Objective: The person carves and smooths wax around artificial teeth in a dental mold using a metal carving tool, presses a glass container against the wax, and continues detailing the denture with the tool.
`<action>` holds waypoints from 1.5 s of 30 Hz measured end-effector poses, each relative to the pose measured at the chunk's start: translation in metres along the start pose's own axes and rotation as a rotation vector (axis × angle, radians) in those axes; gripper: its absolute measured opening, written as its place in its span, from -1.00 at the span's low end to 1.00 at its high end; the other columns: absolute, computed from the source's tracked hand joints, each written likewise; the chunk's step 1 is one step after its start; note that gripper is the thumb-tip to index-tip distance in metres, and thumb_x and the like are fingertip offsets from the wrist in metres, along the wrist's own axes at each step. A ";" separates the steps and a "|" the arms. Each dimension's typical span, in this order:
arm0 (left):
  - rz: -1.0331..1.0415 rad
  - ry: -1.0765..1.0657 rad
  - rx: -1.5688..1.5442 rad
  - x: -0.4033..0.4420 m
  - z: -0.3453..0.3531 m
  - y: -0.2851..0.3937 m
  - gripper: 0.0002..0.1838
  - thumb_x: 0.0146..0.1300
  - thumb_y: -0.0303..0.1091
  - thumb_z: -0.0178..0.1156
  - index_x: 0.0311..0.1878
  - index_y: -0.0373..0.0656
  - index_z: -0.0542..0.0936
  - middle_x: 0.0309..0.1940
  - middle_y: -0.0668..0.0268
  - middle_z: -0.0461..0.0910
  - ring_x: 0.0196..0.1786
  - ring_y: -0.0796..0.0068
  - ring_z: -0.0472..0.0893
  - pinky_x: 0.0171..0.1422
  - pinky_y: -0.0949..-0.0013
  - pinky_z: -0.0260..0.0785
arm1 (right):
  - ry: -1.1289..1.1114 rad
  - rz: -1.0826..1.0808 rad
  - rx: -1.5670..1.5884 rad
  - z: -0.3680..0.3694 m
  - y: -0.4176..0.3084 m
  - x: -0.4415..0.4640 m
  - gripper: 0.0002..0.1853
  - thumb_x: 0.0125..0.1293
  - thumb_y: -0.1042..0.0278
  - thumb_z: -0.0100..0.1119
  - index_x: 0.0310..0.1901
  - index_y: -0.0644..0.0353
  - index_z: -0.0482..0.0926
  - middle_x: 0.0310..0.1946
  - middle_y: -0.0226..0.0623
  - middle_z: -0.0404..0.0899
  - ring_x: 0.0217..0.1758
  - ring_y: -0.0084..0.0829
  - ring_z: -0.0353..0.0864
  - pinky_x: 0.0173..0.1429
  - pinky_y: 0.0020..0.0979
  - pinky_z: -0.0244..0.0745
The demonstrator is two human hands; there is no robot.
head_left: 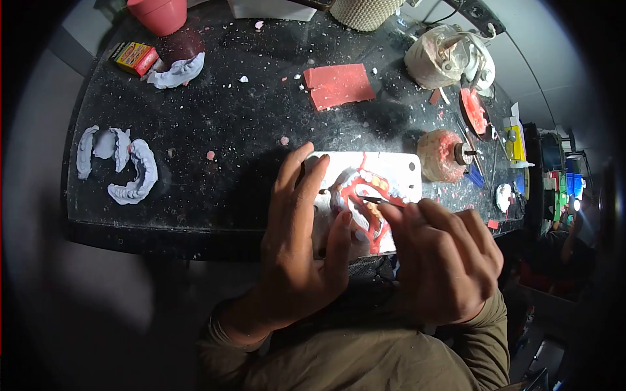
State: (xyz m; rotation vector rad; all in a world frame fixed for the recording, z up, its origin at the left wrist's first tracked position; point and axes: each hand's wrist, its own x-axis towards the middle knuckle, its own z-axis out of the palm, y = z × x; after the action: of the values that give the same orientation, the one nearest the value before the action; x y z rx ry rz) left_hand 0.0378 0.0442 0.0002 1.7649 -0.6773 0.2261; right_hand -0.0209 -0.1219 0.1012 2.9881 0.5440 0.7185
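My left hand (295, 244) grips a white plate (399, 165) with holes near its corners, fingers along its left edge and the thumb over its face. On the plate sits a dental model (344, 184) with several teeth and strips of red wax. Pinched in my right hand (450, 264) is a thin dark carving tool (373, 199). Its tip reaches the middle of the model and seems to touch it; exact contact is hard to see. My right fingers hide the tool's handle and the plate's lower right part.
Beyond the plate lies a red wax sheet (340, 86). Plaster dental casts (149, 173) rest at the left. A wax-spattered burner jar (438, 156) stands right beside the plate, near a dish of pink wax (475, 111). A pink pot (158, 16) and small box (135, 58) are at the back left.
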 end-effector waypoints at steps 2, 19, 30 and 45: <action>-0.028 0.015 -0.042 0.001 -0.001 -0.002 -0.48 0.47 -0.49 0.22 0.42 -0.53 0.43 0.40 -0.39 0.42 0.44 -0.37 0.51 0.51 -0.12 0.41 | 0.001 0.070 0.036 -0.008 0.001 -0.001 -0.72 0.17 0.58 0.66 -0.19 0.34 0.68 -0.29 -0.05 0.78 -0.44 -0.30 0.69 -0.38 -0.37 0.50; -0.132 0.038 -0.132 0.006 -0.009 -0.007 -0.64 0.54 -0.57 0.06 0.30 -0.55 0.53 0.29 -0.35 0.59 0.38 -0.15 0.64 0.50 0.04 0.46 | 0.207 0.572 0.115 -0.015 0.067 -0.090 -0.73 0.19 0.56 0.65 -0.30 0.36 0.63 -0.37 -0.07 0.77 -0.40 -0.40 0.66 -0.33 -0.43 0.47; -0.065 0.018 -0.073 0.005 -0.007 -0.006 -0.50 0.33 -0.46 0.28 0.29 -0.53 0.56 0.35 -0.48 0.48 0.36 -0.11 0.62 0.49 0.06 0.45 | 0.237 0.698 0.240 -0.010 0.097 -0.115 -0.80 0.28 0.61 0.56 -0.25 0.45 0.64 -0.34 -0.11 0.72 -0.35 -0.55 0.54 -0.30 -0.56 0.35; -0.011 -0.002 0.029 0.006 -0.003 -0.004 -0.46 0.21 -0.43 0.34 0.23 -0.55 0.61 0.34 -0.64 0.42 0.32 -0.20 0.65 0.41 0.04 0.52 | 0.129 0.775 0.252 -0.002 0.113 -0.129 -0.85 0.25 0.67 0.53 -0.24 0.42 0.69 -0.33 -0.15 0.75 -0.27 -0.43 0.72 -0.08 -0.48 0.54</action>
State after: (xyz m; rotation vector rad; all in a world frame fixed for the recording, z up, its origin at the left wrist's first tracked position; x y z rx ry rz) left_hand 0.0454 0.0455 0.0005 1.7962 -0.6685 0.2279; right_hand -0.0926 -0.2716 0.0581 3.3767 -0.6257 0.9213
